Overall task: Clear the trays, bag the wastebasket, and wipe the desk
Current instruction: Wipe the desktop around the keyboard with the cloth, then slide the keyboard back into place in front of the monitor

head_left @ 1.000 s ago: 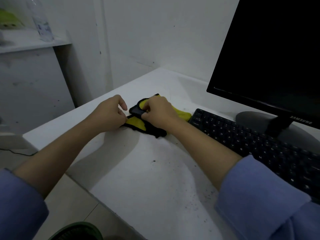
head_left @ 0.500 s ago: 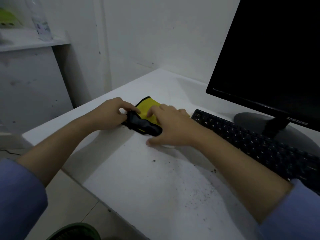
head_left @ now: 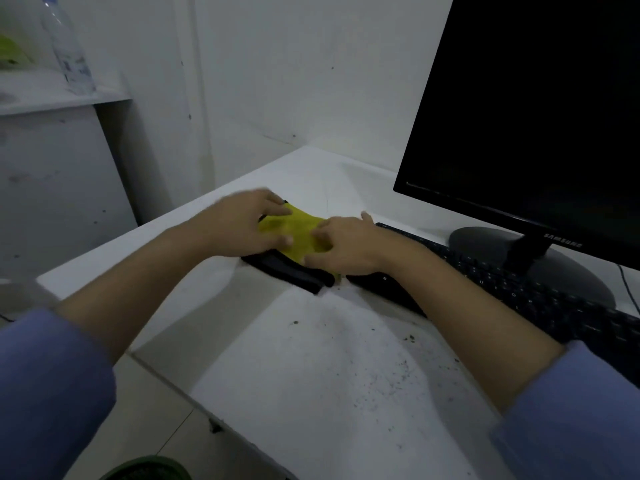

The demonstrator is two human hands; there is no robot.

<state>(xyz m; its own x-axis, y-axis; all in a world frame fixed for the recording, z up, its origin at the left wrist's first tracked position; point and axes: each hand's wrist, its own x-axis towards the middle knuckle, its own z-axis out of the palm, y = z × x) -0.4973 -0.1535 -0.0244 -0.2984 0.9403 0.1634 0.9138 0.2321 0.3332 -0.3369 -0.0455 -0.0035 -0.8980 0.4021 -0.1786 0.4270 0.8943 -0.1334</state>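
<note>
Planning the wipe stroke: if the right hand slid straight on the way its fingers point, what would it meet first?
Probably the left hand, across the yellow-and-black cloth both press; depth is unclear.

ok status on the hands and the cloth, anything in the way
Both hands, left and right, spread on yellow cloth. Cloth flat on desk. Keyboard crowds right side.

Dim room; scuffed white walls (head_left: 277, 64); pale shelf (head_left: 52, 98); tiled floor (head_left: 156, 427).

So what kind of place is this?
Probably a small office or computer workstation: a white desk against bare walls holds a dark monitor and black keyboard; a water bottle stands on a side shelf.
</note>
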